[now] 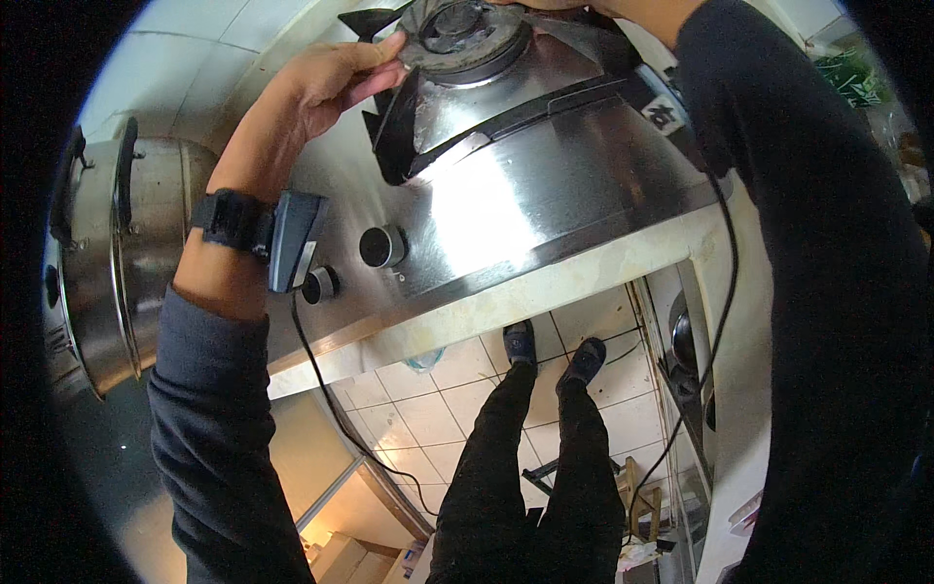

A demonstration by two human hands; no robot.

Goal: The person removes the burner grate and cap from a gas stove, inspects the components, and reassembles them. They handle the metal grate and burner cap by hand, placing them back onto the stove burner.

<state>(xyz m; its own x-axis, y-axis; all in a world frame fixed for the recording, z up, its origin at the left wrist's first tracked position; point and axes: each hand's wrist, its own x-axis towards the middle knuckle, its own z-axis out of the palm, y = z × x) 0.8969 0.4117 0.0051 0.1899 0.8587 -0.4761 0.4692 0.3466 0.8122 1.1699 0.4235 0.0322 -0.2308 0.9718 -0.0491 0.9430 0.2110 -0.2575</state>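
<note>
At twelve o'clock: round burner [465, 41], dull grey metal; left grip [336, 80] pinches its rim; right grip [574, 5] cropped, can't tell.

The pale-edged desk [545, 288] curves across the middle of the frame, carrying a steel stove [584, 156] at upper centre. Slippers [584, 360] rest on the tiled floor [428, 419] below.

White tiles cover the wall [180, 73] at the upper left of a kitchen, where a pale counter ledge [584, 267] slants across mid-frame above a floor [423, 420] of light square tiles. Warm light [316, 533] glows at the lower left; wooden furniture [653, 498], partly hidden, stands at the lower right of center.
</note>
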